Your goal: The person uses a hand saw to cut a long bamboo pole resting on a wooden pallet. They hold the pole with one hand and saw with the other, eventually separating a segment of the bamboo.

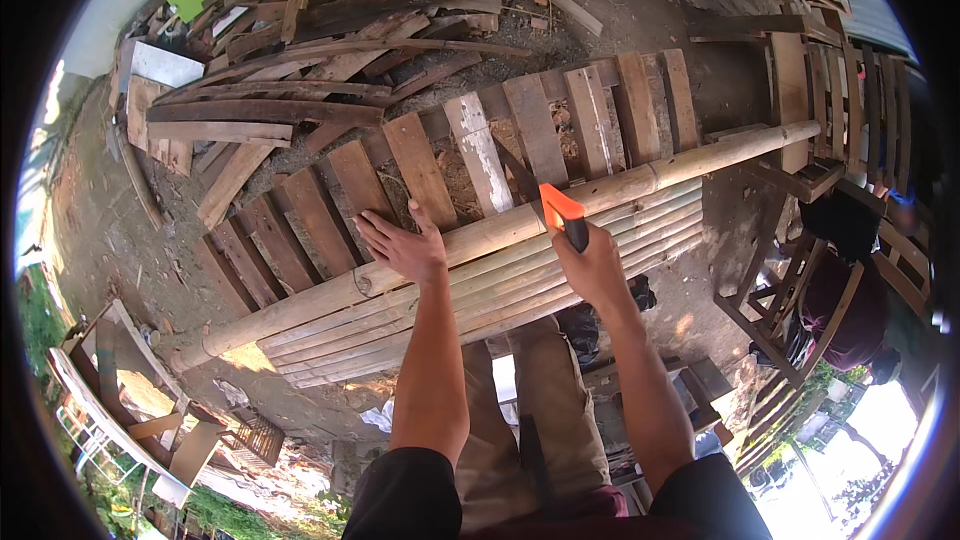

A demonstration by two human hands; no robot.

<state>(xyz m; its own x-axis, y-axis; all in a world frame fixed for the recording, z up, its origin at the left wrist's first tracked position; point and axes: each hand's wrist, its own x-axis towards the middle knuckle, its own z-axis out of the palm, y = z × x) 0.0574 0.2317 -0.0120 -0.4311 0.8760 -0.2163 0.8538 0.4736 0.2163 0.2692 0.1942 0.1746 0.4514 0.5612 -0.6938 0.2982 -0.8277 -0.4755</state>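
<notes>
A long round bamboo pole (pixel 720 157) lies slantwise across a slatted wooden frame (pixel 412 162) and a row of bamboo strips (pixel 500 292). My left hand (pixel 408 247) rests on the pole, left of the middle, with its fingers stretched out and reaching over the wooden slats. In my right hand (pixel 592 265) is a handsaw (pixel 561 204) with an orange and black handle. Its thin dark blade points away and to the left across the pole; whether the teeth touch the bamboo I cannot tell. The fingers of my right hand are wrapped round the handle.
A heap of old planks (pixel 270 110) lies on the dirt at the far left. Wooden frames (pixel 790 290) stand at the right, near a person in dark red clothing (pixel 845 305). A plastic crate (pixel 252 440) sits at the lower left.
</notes>
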